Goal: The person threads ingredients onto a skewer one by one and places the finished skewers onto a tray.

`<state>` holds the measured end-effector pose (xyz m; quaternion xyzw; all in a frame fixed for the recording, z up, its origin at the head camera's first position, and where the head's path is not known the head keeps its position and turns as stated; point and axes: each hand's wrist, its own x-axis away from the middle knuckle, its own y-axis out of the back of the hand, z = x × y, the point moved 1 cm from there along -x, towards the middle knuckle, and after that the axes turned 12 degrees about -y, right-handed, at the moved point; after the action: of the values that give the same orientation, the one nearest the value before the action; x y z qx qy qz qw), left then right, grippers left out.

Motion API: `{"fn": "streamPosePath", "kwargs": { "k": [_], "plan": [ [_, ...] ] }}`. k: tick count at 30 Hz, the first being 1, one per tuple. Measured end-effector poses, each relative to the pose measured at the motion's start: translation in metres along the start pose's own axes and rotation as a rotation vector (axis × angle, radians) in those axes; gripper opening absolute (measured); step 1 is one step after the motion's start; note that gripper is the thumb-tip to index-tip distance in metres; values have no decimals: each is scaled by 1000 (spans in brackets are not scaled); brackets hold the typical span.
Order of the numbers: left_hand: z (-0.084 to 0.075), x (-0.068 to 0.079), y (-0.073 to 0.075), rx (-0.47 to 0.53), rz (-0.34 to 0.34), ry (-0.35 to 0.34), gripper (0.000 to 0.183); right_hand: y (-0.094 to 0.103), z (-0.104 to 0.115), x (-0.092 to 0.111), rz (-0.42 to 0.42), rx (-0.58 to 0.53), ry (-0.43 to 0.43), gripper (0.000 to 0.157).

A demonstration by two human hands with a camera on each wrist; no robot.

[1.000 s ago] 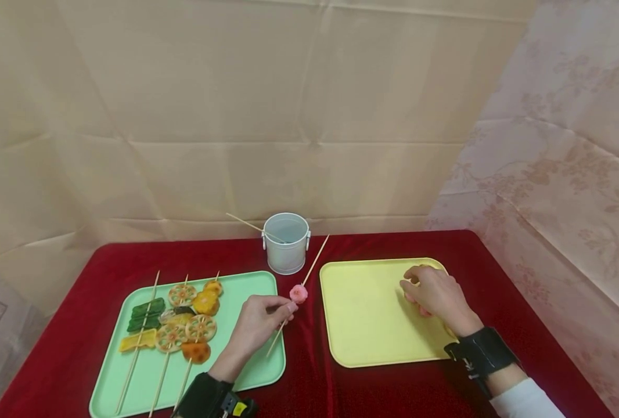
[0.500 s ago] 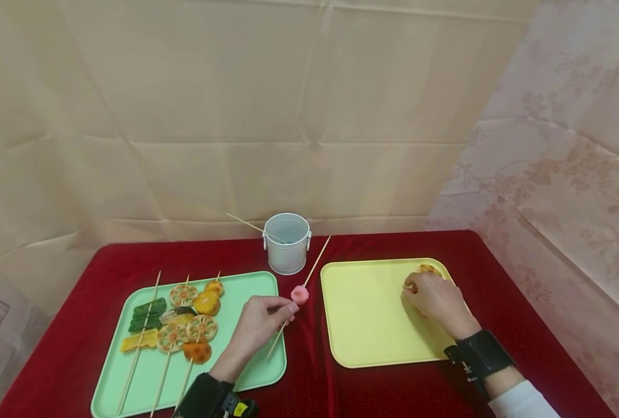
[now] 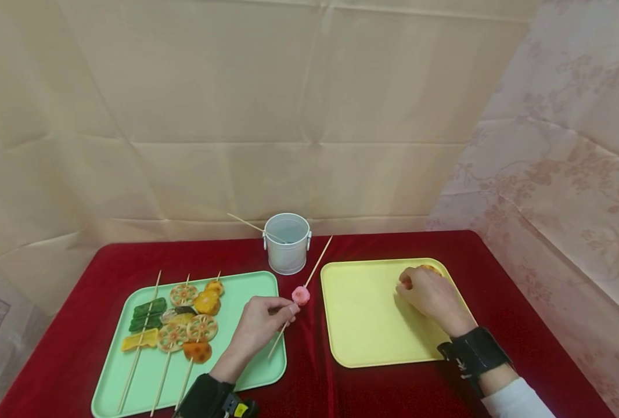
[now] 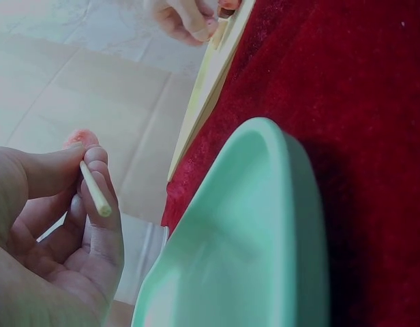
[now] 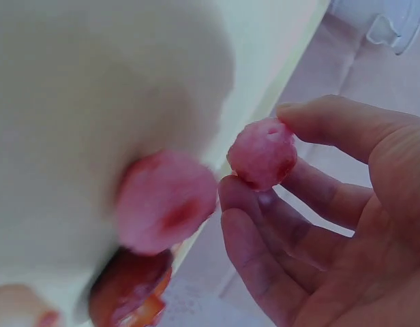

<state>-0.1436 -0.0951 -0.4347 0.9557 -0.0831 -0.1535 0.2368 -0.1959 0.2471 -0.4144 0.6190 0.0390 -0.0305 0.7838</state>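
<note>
Red cloth (image 3: 309,348) between green tray (image 3: 257,290) and yellow tray (image 3: 362,325), room for a hand at the near end, stick (image 3: 317,261) with pink ball (image 3: 301,296) in the way farther back, white bucket (image 3: 287,252) near it, big space over the yellow tray's left, right hand (image 3: 431,295) blocking its right

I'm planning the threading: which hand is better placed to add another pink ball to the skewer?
Likely the right hand: it pinches a loose pink ball over the yellow tray. The left hand holds the wooden skewer bearing one threaded pink ball.
</note>
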Motion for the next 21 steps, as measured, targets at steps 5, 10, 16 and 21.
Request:
{"fn": "streamPosePath", "kwargs": {
  "k": [5,10,16,21],
  "plan": [
    [-1,1,0,-7,0,-4,18,0,10,-3,-36,-58,-1,14],
    [-1,1,1,-14,1,-1,17,0,21,-5,-45,-134,-18,27],
    [-3,3,1,1,2,-3,16,1,38,-4,51,-374,26,30],
    [-4,4,1,11,0,-1,16,-3,53,-4,237,-755,57,33]
  ]
}}
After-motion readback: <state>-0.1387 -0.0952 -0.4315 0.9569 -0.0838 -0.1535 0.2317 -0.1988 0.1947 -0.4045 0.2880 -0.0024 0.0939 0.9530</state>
